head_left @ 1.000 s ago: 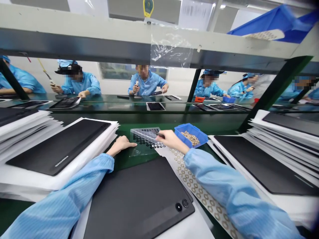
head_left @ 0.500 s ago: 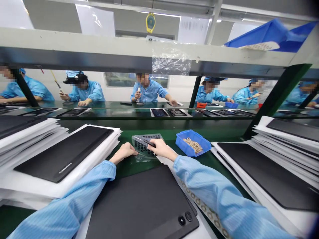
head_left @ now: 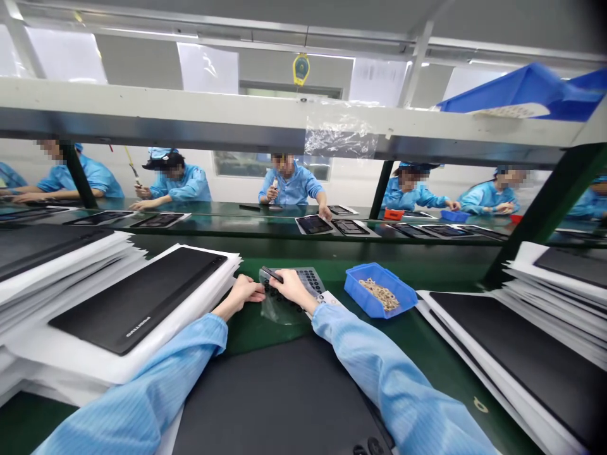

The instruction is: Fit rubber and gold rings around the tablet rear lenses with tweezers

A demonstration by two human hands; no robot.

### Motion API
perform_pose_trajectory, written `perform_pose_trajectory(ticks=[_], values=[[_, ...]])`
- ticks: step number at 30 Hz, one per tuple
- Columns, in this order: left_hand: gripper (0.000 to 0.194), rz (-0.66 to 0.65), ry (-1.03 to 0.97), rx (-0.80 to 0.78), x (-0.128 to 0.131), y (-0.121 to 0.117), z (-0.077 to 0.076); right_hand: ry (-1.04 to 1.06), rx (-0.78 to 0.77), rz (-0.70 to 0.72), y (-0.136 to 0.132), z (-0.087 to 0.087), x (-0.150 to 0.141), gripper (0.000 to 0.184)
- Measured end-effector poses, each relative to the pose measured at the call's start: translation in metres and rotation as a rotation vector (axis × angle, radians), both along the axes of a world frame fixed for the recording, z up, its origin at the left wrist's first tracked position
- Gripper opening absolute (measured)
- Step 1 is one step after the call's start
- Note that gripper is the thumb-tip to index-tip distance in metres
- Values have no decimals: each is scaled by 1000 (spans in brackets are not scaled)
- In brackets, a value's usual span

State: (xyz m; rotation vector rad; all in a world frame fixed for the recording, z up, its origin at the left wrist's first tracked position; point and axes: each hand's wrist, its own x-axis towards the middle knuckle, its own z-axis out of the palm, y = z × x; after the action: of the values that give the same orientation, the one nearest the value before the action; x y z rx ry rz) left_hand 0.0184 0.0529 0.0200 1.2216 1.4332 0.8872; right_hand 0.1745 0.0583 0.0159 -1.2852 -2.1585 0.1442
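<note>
A clear plastic sheet with rows of black rings lies on the green bench. At its left edge, the fingers of my left hand are pinched together on the sheet. My right hand grips a slim black pen-like tool above the sheet, its tip near the left side. The hand covers part of the rings. A white strip with small rings shows beside my right wrist. Nearer to me lies a large black tablet, back up, with camera lenses at its lower right corner.
A blue bin of small tan rings stands right of the sheet. Tablets interleaved with white sheets are stacked at left and right. A loose ring lies on the bench. Co-workers sit opposite, under a shelf.
My right hand has moved left over the sheet with the black tool. The scene has shifted down and slightly right. Across the bench, a co-worker's hand has come onto a tablet.
</note>
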Motion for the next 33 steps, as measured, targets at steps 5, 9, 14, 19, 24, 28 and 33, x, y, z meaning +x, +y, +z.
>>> perform_pose_trajectory(ticks=[5, 9, 14, 19, 24, 28, 33], values=[[32, 12, -4, -12, 1, 1, -1, 37, -4, -16, -2, -2, -1, 18], [31, -5, 19, 3, 2, -1, -1, 60, -17, -17, -4, -4, -3, 18], [32, -4, 37, 37, 4, -3, -3, 67, -50, -22, -5, -8, -4, 16], [31, -7, 24, 62, 5, -6, -3, 58, -77, -54, -4, -8, -4, 18], [28, -17, 10, 77, 5, -8, -2, 45, -100, -42, -5, -6, -3, 20], [27, -28, -1, 92, 5, -7, -3, 45, -101, -54, -6, -6, -3, 23], [26, -45, 0, 105, 5, -5, -5, 53, -114, -75, -5, -7, -5, 24]])
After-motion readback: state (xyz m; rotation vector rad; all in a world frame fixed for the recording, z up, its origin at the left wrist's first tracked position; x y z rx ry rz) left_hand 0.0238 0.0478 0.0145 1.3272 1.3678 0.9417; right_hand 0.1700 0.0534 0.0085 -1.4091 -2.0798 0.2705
